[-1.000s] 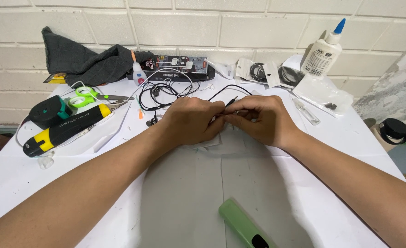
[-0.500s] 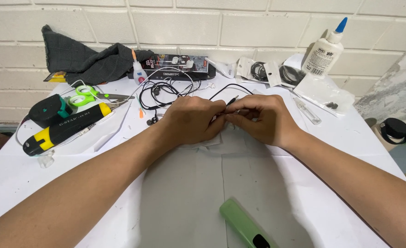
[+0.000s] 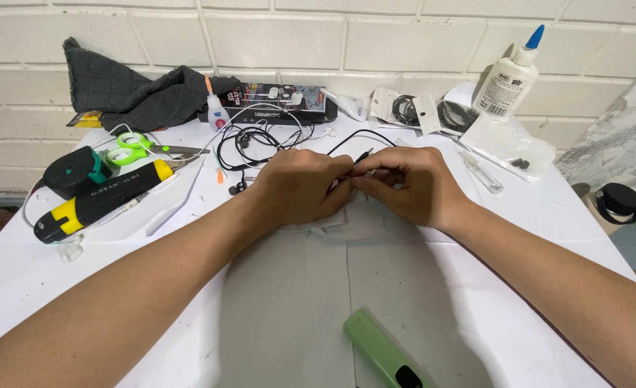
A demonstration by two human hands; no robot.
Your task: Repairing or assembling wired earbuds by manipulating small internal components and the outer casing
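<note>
At the far left of the white table (image 3: 81, 302) lies one yellow-and-black tool (image 3: 99, 201), its long axis slanting up to the right, with one pair of green-handled scissors (image 3: 142, 144) just behind it and a dark cloth (image 3: 135, 93) against the brick wall. Next comes a tangle of black earphone cable (image 3: 257, 140), lying just beyond my left hand (image 3: 300, 187).

My left hand is curled nearly closed, fingertips pinched on a thin black wire (image 3: 361, 154); my right hand (image 3: 411, 187) is curled the same way and pinches the same wire from the other side. The two hands touch at the fingertips, so neither is nearer. The wire's short exposed piece runs between them, left to right and tilted slightly up, then loops away behind my right hand toward the tangle. What the fingertips hide I cannot tell.

Nearer me lies one green bar-shaped thing (image 3: 379, 352). At the far right stands one white glue bottle (image 3: 508, 79) with a blue tip.
</note>
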